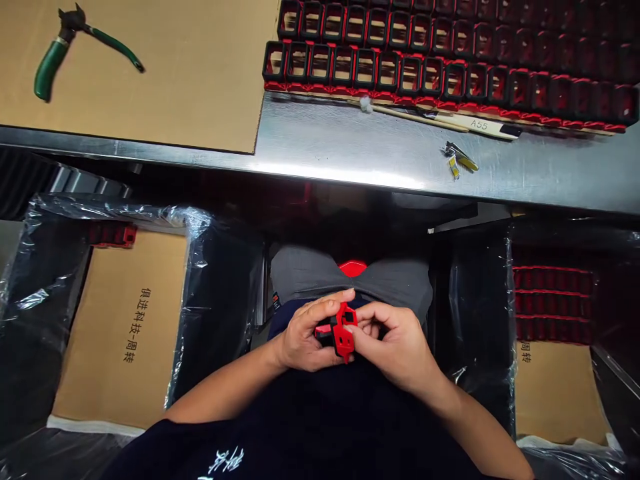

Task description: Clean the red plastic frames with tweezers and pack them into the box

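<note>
Dark shirt cloth [320, 427] with white lettering fills the bottom centre of the frame. Just above it, near the centre, both hands hold a red-and-black part [344, 333]. The right hand [310, 337] has its fingers curled around the part's left side; the left hand [395, 340] has its thumb and fingers clamped on the right side. Grey trousers [305, 270] show beyond them.

Two film-lined bins flank the lap. The left-side bin [193, 223] holds printed cardboard [125, 333] and a short row of red parts [113, 235] at its far end; the right-side bin [511, 320] holds stacked red-and-black parts [553, 305] beside bare cardboard [560, 393].

Beyond, the metal bench [320, 143] crosses the frame. On it lie yellow-handled cutters [460, 160], with a stick marked A55 [480, 125] and a white-tufted stick [400, 115] behind them. Long rows of black-and-red frames [365, 68] crowd the upper right. Green-handled pliers [70, 40] lie spread open on a cardboard sheet [190, 73], upper left.
</note>
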Demonstrator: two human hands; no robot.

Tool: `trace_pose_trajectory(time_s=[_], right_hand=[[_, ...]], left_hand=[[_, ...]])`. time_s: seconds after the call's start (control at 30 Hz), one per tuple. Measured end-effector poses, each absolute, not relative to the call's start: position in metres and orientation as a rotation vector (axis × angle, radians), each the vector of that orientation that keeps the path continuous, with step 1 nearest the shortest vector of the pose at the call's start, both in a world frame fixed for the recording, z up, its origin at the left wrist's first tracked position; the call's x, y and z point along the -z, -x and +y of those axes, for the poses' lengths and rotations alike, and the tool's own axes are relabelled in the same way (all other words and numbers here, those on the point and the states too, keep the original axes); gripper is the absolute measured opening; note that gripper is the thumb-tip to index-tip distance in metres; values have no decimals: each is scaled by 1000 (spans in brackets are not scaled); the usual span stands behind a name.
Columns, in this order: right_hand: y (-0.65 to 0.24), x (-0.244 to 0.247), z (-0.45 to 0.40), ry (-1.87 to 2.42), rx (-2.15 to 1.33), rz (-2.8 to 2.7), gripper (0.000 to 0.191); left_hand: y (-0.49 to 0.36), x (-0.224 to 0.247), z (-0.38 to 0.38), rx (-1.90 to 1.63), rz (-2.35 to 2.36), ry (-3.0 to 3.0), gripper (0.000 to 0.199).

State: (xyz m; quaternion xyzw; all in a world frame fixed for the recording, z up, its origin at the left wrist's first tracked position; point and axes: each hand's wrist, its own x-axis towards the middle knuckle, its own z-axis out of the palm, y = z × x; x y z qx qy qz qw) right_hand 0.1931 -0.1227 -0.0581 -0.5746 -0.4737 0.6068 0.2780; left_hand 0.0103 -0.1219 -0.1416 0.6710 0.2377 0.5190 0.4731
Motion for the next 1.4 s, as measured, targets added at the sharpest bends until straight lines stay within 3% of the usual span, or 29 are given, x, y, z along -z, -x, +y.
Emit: trace_pose_trajectory(time_s=[0.2,0.87,1.23,1.4], right_hand=[[-193,58,-125,1492,-1391,-1443,11],[-217,53,-122,1323,-1730,-1583,25],[-208,53,-123,1432,-1726,-1418,9],[-215,55,-123,1405,-1758,-1528,27]], left_hand=[[-11,145,-123,-1304,547,-1730,93],[-8,131,-119,-1285,530,-1824,91],[-10,127,-117,-1290,558,-1895,87],[-10,132,-120,-1308,568,-1795,91]])
